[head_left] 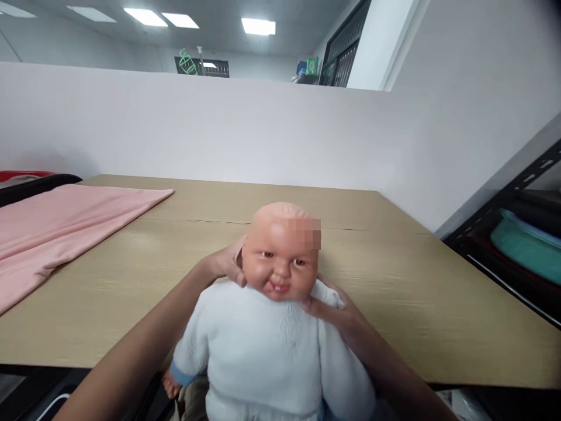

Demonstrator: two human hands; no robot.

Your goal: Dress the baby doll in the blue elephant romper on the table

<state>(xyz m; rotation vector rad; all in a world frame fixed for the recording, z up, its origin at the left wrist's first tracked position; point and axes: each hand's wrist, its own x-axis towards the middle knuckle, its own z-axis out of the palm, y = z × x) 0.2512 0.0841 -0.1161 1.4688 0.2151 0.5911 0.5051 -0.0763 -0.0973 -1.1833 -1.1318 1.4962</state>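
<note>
A baby doll [280, 257] with a bald head and a white fleece top [267, 351] faces me, held upright at the near edge of the wooden table [394, 275]. My left hand [225, 266] cups the side of the doll's head and neck, fingers wrapped behind it. On the other side, my right hand [335, 310] grips the doll's shoulder under its chin, fingers closed on the white fleece. One small doll hand [169, 385] with a blue cuff hangs low at the left.
A pink cloth [56, 225] lies spread on the table's left part. A white partition wall stands behind the table. At the right, a black metal shelf [504, 234] holds a teal item [526, 245]. A red and black object [26, 178] sits at far left.
</note>
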